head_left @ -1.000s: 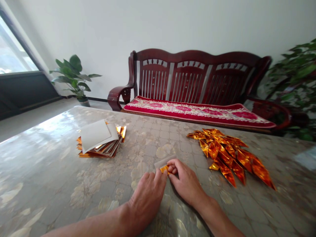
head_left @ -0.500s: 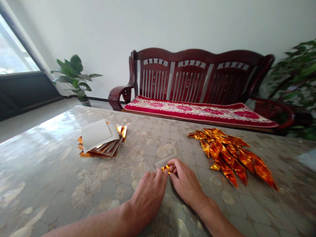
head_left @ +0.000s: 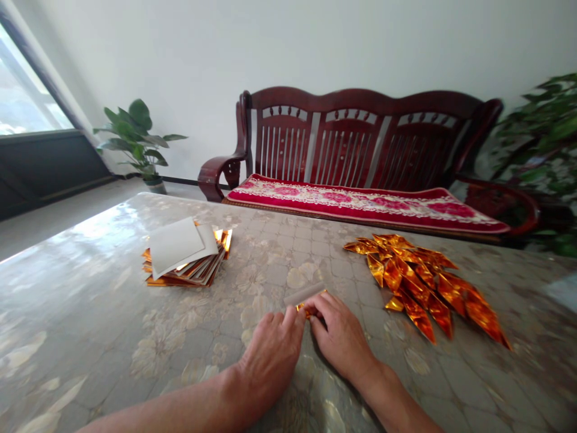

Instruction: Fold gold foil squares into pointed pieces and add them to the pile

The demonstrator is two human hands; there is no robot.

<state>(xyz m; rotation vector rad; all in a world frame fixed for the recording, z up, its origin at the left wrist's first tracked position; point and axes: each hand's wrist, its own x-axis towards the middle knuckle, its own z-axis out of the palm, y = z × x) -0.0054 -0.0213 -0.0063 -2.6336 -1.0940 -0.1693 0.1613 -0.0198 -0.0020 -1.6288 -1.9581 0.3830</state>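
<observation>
The left hand [head_left: 270,355] and right hand [head_left: 342,340] are close together, fingertips pinched from both sides on a small folded gold foil piece [head_left: 307,309]; the piece is mostly hidden by the fingers. A pale paper strip [head_left: 304,293] sticks out just behind it, touching the right hand's fingers [head_left: 323,304], though it's hard to tell if it's held.

The foil piece looks very light, thin and slick, probably creasing easily, so the folded edges seem the best place to hold it, with a gentle pinch.

From that piece, a pile of folded gold foil triangles [head_left: 419,282] lies just to the right, shiny orange-gold with sharp points. To its left and farther ahead sits a stack of foil-backed sheets [head_left: 183,267], with white paper sheets [head_left: 175,245] on top. All of this rests on a floral-patterned glossy table cover [head_left: 76,313]. Well beyond the piece stands a dark red wooden bench [head_left: 360,138] with a red floral cushion [head_left: 360,204].
</observation>
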